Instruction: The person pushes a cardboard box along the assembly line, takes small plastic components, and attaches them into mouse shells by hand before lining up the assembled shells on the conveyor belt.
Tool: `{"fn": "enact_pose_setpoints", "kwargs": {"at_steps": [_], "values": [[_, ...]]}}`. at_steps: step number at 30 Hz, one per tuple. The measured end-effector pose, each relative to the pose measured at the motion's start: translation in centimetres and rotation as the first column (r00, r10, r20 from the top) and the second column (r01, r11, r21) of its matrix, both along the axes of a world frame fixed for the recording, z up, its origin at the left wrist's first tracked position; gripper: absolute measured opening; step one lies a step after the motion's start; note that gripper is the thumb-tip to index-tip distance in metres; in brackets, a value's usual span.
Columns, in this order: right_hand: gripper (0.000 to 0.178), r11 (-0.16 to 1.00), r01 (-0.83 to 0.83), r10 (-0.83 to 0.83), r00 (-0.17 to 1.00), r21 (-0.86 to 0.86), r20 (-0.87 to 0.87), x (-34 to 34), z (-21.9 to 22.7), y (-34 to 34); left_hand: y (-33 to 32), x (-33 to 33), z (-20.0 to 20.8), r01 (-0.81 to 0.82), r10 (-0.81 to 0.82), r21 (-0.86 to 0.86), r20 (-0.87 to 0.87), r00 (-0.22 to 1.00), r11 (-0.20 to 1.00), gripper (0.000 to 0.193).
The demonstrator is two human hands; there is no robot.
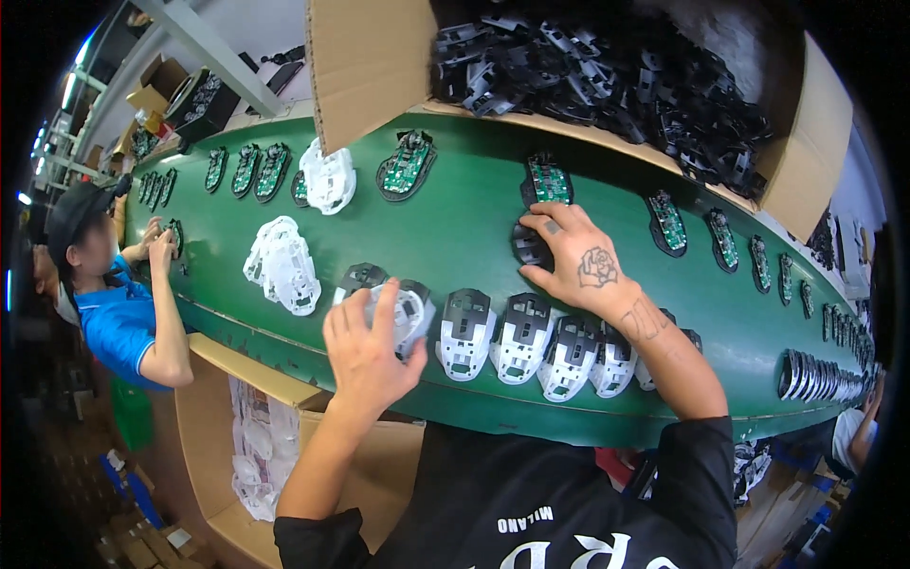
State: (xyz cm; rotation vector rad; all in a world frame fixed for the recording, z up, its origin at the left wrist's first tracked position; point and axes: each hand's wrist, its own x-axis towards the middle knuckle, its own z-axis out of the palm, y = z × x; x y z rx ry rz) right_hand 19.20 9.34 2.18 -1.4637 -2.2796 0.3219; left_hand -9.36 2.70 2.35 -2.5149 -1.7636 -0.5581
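Observation:
My left hand has its thumb and fingers around a white-and-black mouse shell at the left end of the near row. Another dark-topped mouse shell lies just beyond its fingertips. My right hand, reaching farther across the green belt, has thumb and fingers curled around a dark rounded mouse part, partly hidden by the hand. Directly beyond it is a mouse base with a green circuit board. Several white-and-black mouse shells stand in a row between my arms, some behind my right forearm.
Several mouse bases with circuit boards line the green belt. White shells are stacked at the left and farther back. An open carton of dark parts stands across the belt. A co-worker in blue works at left.

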Motion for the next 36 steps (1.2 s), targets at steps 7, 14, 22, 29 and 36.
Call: {"fn": "enact_pose_setpoints", "kwargs": {"at_steps": [7,14,22,29,36], "values": [[0.043,1.000,-0.024,0.025,0.999,0.007,-0.027,1.1,-1.5,-0.8,-1.1,-1.4,0.0,-0.101,0.103,-0.046,0.030,0.994,0.994,0.083],[0.048,0.999,0.007,-0.008,1.000,0.034,0.022,2.7,-1.7,-0.9,-0.3,0.2,-0.2,-0.060,0.060,0.013,0.003,0.998,0.998,0.083],[0.049,0.995,-0.081,0.081,0.997,-0.062,-0.006,2.2,-0.7,-0.5,0.3,1.3,1.4,-0.253,0.232,-0.182,-0.127,0.964,0.950,0.087],[0.050,0.995,-0.081,0.076,0.992,-0.051,-0.101,2.1,0.1,-1.8,-0.3,0.4,0.5,-0.068,0.061,-0.064,-0.104,0.993,0.996,0.085],[0.051,0.985,-0.172,0.166,0.966,-0.011,-0.198,-0.3,0.4,-2.9,-0.5,1.0,1.7,-0.157,0.131,-0.198,-0.138,0.982,0.968,0.076]]}}
